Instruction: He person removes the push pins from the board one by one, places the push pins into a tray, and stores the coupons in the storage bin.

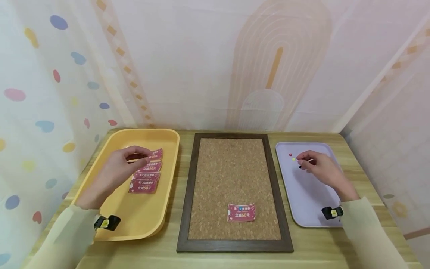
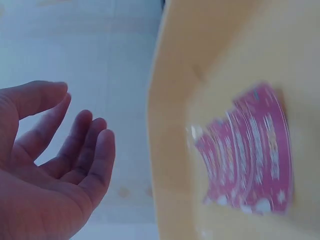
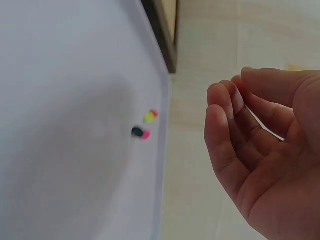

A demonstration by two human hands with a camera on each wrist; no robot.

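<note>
My left hand [image 1: 125, 164] hovers above the yellow tray [image 1: 174, 168], loosely curved with nothing visible in its fingers. Several pink paper coupons [image 1: 144, 185] overlap in a column in that tray, and the hand covers part of the upper ones. In the left wrist view the coupons [image 2: 272, 150] fan out, apart from the fingers. Over the lilac tray [image 1: 302, 209] is my right hand [image 1: 317, 164], its thumb and index finger close together. Small coloured pieces, perhaps push pins, lie near its fingertips: red [image 1: 290, 154], yellow [image 3: 149, 117], black [image 3: 137, 132] and pink [image 3: 146, 134].
Between the trays lies a cork board [image 1: 231, 172] with a dark wooden frame [image 1: 235, 246]. One pink coupon [image 1: 241, 213] is on its lower right part, with a small blue spot near its top. A patterned curtain [image 1: 201, 67] hangs behind the wooden table [image 1: 161, 257].
</note>
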